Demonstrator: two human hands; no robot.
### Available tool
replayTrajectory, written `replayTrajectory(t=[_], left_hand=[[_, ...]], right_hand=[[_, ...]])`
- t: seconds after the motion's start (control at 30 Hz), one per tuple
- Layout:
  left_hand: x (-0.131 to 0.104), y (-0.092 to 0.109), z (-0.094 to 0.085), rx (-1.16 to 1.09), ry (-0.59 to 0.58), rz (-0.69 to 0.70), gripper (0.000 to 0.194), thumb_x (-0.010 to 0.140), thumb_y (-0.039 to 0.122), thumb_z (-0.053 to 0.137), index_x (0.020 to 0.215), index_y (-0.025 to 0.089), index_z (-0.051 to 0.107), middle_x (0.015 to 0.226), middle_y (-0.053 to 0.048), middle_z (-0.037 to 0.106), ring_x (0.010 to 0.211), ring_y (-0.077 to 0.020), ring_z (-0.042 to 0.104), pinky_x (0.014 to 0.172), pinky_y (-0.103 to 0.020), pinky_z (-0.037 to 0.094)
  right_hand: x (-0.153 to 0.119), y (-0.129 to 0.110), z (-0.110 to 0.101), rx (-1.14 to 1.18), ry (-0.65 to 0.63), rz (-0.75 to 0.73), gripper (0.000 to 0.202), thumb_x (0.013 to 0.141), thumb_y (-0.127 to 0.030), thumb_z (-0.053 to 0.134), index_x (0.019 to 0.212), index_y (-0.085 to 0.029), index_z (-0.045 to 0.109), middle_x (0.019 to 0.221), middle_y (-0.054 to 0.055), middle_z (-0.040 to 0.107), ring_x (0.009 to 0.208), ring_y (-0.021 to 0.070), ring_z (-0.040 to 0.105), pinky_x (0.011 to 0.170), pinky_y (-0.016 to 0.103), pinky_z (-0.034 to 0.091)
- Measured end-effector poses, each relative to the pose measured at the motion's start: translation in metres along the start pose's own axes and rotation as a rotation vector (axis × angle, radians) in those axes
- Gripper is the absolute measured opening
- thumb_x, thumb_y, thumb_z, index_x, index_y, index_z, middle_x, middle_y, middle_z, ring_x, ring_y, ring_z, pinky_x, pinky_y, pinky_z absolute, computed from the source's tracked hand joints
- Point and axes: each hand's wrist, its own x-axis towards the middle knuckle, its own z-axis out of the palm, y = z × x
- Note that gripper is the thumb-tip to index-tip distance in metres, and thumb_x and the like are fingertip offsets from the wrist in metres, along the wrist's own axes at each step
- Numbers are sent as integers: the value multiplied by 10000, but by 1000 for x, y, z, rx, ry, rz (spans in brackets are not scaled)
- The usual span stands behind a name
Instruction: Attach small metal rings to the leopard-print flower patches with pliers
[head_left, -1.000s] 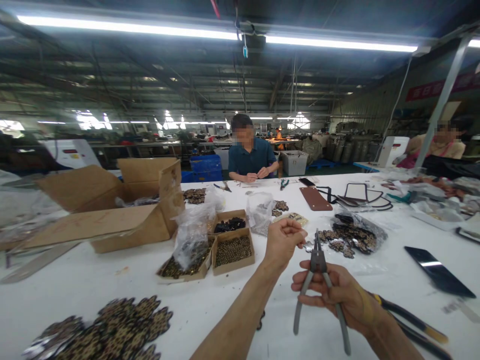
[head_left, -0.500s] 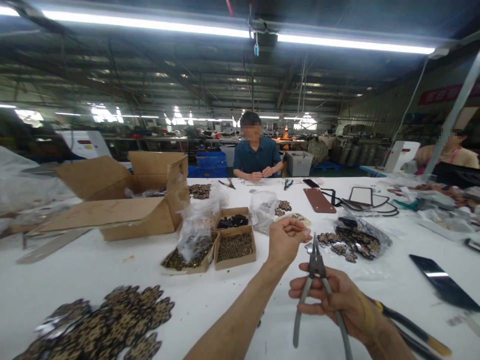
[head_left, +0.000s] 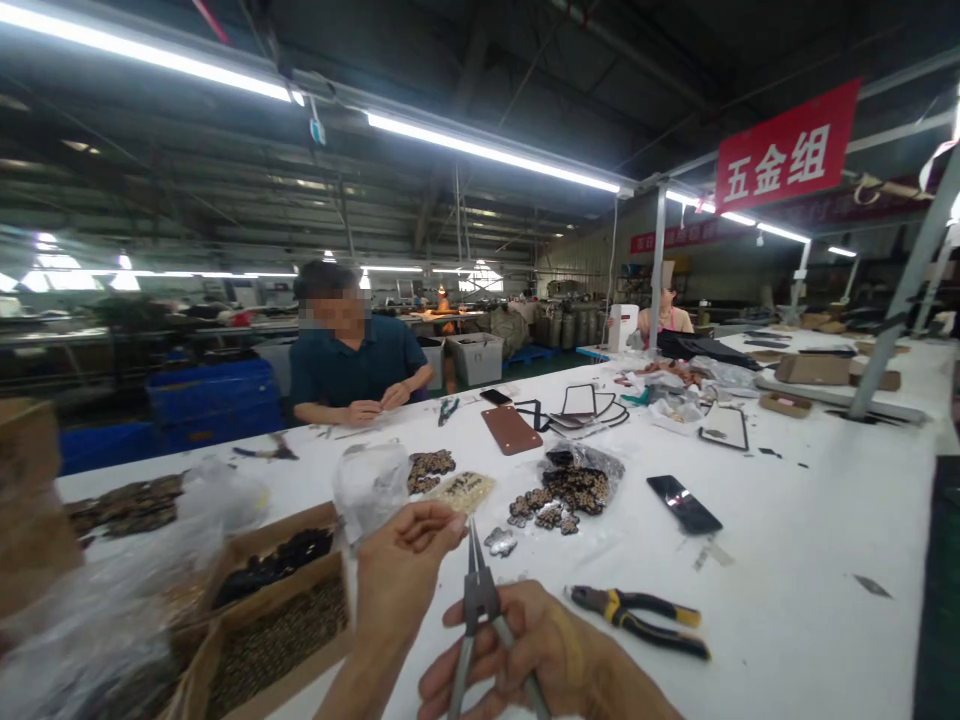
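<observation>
My right hand (head_left: 517, 645) is closed around the grey handles of long-nosed pliers (head_left: 480, 595), whose narrow jaws point away from me. My left hand (head_left: 409, 560) is just left of the jaw tips, thumb and fingers pinched together; whatever they hold is too small to make out. Beyond the tips lies a silvery flower-shaped piece (head_left: 500, 542), near a pile of leopard-print patches (head_left: 574, 487) partly in a clear plastic bag. Left of my left hand stands a cardboard box of small brass-coloured studs (head_left: 274, 640), beside a box of black parts (head_left: 281, 562).
Yellow-and-black pliers (head_left: 637, 615) and a black phone (head_left: 684, 504) lie to the right on the white table (head_left: 795, 560). Further back are a brown panel (head_left: 511, 429) and black frames (head_left: 589, 405). A co-worker (head_left: 352, 350) sits across the table.
My view has swung to the right, so the table's contents shift left and a red sign comes into sight. Both hands keep nearly the same pose, with the pliers still held in the right.
</observation>
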Motion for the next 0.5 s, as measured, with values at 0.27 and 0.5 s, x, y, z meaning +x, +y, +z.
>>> replayTrajectory(t=[0.27,0.5], left_hand=[[0,-2,6,46,3,26,333,639,321,856,873,156,685,795,-37,743,730,-186,712,701,-291,605],[-2,-2,8,17,21,14,338,632,312,861,868,154,678,784,-37,743,741,-192,720,709,-296,612]], right_hand=[[0,2,-3,3,-38,12,685,540,-65,770,1202,-140,615,1178,223,716,1145,429,647,972,699,384],[-1,6,-5,-14,-48,11,692,551,-89,761,1223,-138,601,1202,230,707,1154,425,644,968,666,411]])
